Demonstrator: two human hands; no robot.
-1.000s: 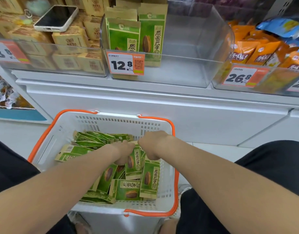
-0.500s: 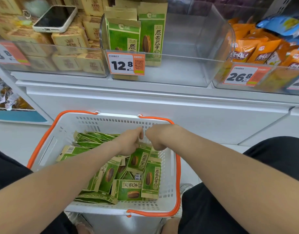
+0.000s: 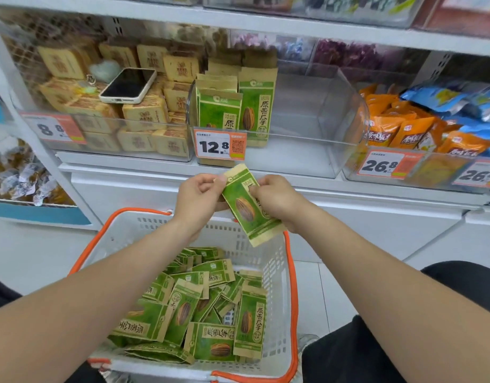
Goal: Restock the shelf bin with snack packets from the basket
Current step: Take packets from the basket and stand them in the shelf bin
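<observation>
A green snack packet (image 3: 245,208) with a seed picture is held tilted above the basket and just below the shelf bin. My left hand (image 3: 198,196) pinches its upper left corner and my right hand (image 3: 277,200) grips its right edge. The white basket (image 3: 277,261) with orange handles sits below, holding several more green packets (image 3: 210,308). The clear shelf bin (image 3: 315,125) has a few green packets (image 3: 238,106) standing at its left end above a 12.8 price tag; its right part is bare.
A phone (image 3: 129,85) lies on tan boxed snacks in the left bin (image 3: 114,117). Orange and blue packets fill the right bin (image 3: 420,134). A white cabinet front (image 3: 376,225) runs under the shelf. My dark-trousered knees flank the basket.
Both hands rose out of the basket, lifting one green packet up toward the shelf bin. The view tilted upward, showing more of the shelf.
</observation>
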